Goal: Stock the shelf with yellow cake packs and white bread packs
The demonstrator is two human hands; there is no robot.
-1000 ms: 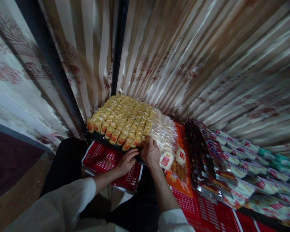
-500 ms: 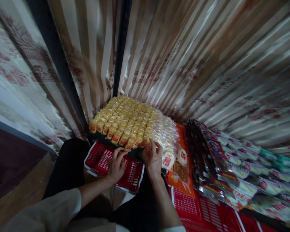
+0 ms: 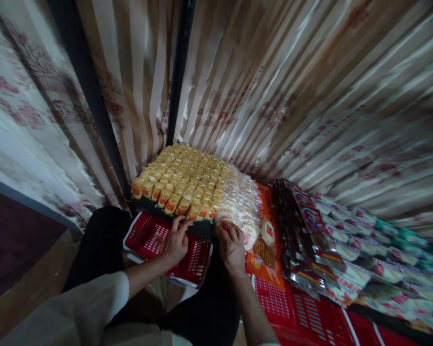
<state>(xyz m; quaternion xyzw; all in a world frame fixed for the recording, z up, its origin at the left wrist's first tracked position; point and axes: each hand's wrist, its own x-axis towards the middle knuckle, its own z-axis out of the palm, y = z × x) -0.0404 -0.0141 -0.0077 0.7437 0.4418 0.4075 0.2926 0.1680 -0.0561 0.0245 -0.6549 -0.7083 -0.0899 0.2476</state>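
Observation:
Rows of small yellow wrapped cakes [image 3: 187, 178] stand packed on a dark shelf edge. To their right come rows of white wrapped cakes [image 3: 240, 192]. My left hand [image 3: 176, 244] rests its loosely bent fingertips at the front edge of the yellow rows, thumb apart, holding nothing that I can see. My right hand [image 3: 234, 249] has its fingers curled round a white wrapped cake [image 3: 222, 222] at the front of the white rows, mostly covered by the fingers.
Below the shelf edge sits a red basket [image 3: 149, 235], with more red baskets [image 3: 310, 312] at the right. An orange snack bag [image 3: 265, 259], dark packets [image 3: 296, 235] and white-and-green packets [image 3: 393, 259] fill the shelf rightward. A striped curtain [image 3: 245, 96] and dark posts [image 3: 179, 72] stand behind.
My right hand has shifted from the end of the yellow rows to the front of the white rows. My left hand has stayed near the yellow rows. The view has shifted slightly.

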